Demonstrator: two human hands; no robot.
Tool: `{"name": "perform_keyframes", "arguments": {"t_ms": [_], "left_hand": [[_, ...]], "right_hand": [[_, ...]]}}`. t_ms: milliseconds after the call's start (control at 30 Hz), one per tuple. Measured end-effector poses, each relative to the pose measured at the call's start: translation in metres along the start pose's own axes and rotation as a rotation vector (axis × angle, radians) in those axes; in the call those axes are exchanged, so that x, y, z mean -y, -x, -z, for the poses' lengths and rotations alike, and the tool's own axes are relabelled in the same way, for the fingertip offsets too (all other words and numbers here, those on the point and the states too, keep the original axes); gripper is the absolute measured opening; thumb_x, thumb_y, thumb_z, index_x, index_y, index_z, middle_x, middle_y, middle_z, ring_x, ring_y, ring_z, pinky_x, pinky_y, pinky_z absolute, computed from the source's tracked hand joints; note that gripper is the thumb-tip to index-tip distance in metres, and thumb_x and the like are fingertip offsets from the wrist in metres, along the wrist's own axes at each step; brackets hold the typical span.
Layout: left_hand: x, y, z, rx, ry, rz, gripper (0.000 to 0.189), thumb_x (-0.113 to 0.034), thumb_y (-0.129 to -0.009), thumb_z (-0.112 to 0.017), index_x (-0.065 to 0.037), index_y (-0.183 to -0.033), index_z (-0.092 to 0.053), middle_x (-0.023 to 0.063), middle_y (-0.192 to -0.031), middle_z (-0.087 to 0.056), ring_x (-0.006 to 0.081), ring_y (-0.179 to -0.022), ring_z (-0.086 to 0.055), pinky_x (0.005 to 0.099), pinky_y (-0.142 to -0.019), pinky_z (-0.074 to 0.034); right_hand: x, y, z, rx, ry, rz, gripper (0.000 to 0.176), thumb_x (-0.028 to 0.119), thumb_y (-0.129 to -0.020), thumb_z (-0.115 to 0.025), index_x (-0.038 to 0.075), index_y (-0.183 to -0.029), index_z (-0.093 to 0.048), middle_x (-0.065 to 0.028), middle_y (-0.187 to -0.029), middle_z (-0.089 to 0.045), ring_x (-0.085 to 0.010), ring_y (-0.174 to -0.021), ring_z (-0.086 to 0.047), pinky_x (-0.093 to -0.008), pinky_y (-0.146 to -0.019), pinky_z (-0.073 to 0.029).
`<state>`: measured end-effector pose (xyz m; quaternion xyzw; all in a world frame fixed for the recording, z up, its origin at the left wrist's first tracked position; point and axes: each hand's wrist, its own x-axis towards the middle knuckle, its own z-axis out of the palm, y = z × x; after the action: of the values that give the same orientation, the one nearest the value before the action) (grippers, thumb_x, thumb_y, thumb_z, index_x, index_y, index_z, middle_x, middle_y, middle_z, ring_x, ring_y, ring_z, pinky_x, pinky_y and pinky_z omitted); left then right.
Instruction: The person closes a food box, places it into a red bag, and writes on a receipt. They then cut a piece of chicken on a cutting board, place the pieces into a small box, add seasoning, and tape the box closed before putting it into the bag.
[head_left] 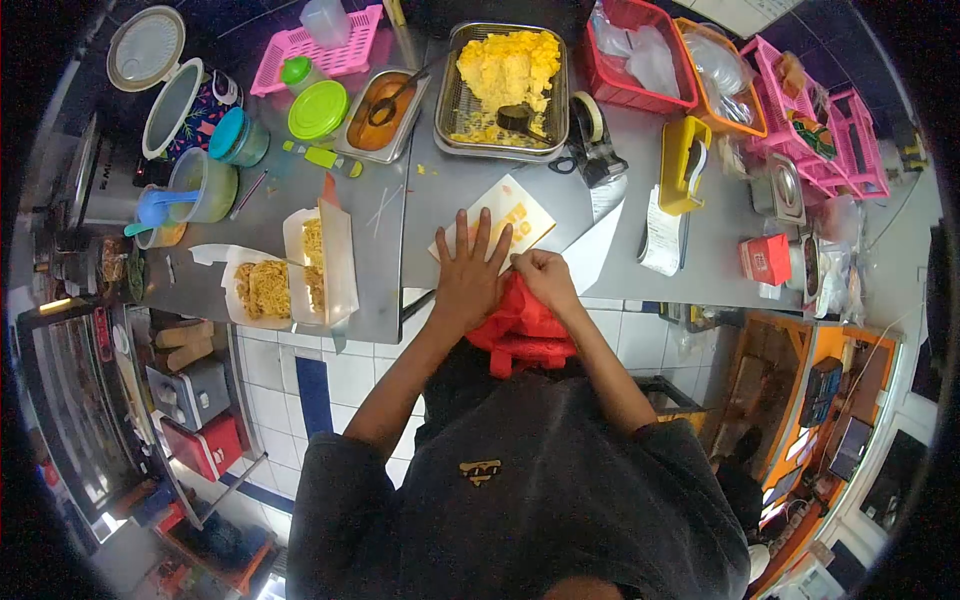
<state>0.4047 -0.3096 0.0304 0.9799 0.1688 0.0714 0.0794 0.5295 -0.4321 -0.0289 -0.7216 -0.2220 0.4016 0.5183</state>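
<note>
Left hand (470, 275) flat, fingers spread, pressing on paper box (515, 212). Right hand (545, 272) just beside it, clenched, pinching the rim of the red plastic bag (520, 330), which is bunched bodyward of both hands. Bag likely thin, limp and slippery: grip the mouth edge. Box looks light and crushable.

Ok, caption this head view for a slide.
Left hand flat on a printed box, right hand pinching a red bag, steel counter.
</note>
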Motion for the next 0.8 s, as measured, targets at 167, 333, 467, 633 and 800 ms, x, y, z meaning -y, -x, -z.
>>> {"name": "perform_keyframes", "arguments": {"t_ms": [167, 333, 467, 633, 800], "left_hand": [[-0.001, 0.000, 0.007, 0.061, 0.006, 0.011, 0.071, -0.042, -0.091, -0.059, -0.013, -0.151, -0.034, 0.0218, -0.159, -0.020, 0.0489, -0.146, -0.013, 0.0722, -0.109, -0.016], [-0.002, 0.002, 0.021, 0.090, 0.084, -0.017, 0.071, -0.044, -0.093, -0.054, -0.017, -0.154, -0.029, 0.0261, -0.160, -0.011, 0.0527, -0.145, -0.009, 0.0734, -0.109, -0.011], [0.004, 0.005, 0.022, 0.153, 0.014, -0.138, 0.071, -0.044, -0.093, -0.053, -0.018, -0.154, -0.028, 0.0274, -0.160, -0.009, 0.0539, -0.145, -0.008, 0.0739, -0.109, -0.011], [0.000, -0.022, 0.020, 0.010, 0.172, 0.049, 0.097, -0.048, -0.078, -0.071, -0.018, -0.156, -0.022, 0.0352, -0.154, -0.015, 0.0532, -0.140, -0.023, 0.0665, -0.109, -0.023], [-0.006, -0.058, 0.018, 0.143, 0.137, 0.111, 0.106, -0.038, -0.067, -0.077, -0.018, -0.156, -0.023, 0.0314, -0.133, -0.039, 0.0467, -0.118, -0.044, 0.0582, -0.095, -0.038]], "right_hand": [[0.046, 0.009, 0.004, -0.012, 0.497, -0.243, 0.063, 0.060, -0.091, -0.055, 0.000, -0.086, -0.073, -0.0221, -0.081, -0.070, -0.0378, -0.075, -0.068, -0.0412, -0.073, -0.052], [0.059, 0.051, 0.030, -0.126, 0.396, -0.348, 0.071, 0.066, -0.094, -0.042, 0.002, -0.102, -0.073, -0.0286, -0.101, -0.068, -0.0413, -0.105, -0.065, -0.0406, -0.093, -0.048], [0.048, 0.088, 0.053, -0.077, 0.329, -0.341, 0.073, 0.065, -0.092, -0.047, -0.002, -0.108, -0.069, -0.0277, -0.104, -0.069, -0.0391, -0.105, -0.066, -0.0413, -0.093, -0.049], [0.062, 0.148, 0.073, 0.085, 0.168, -0.003, 0.062, 0.044, -0.080, -0.079, 0.001, -0.119, -0.060, -0.0207, -0.109, -0.066, -0.0286, -0.107, -0.063, -0.0389, -0.092, -0.050], [0.073, 0.178, 0.079, -0.286, 0.514, -0.221, 0.047, 0.029, -0.078, -0.084, -0.004, -0.105, -0.064, -0.0120, -0.087, -0.071, -0.0241, -0.083, -0.069, -0.0356, -0.077, -0.055]]}}
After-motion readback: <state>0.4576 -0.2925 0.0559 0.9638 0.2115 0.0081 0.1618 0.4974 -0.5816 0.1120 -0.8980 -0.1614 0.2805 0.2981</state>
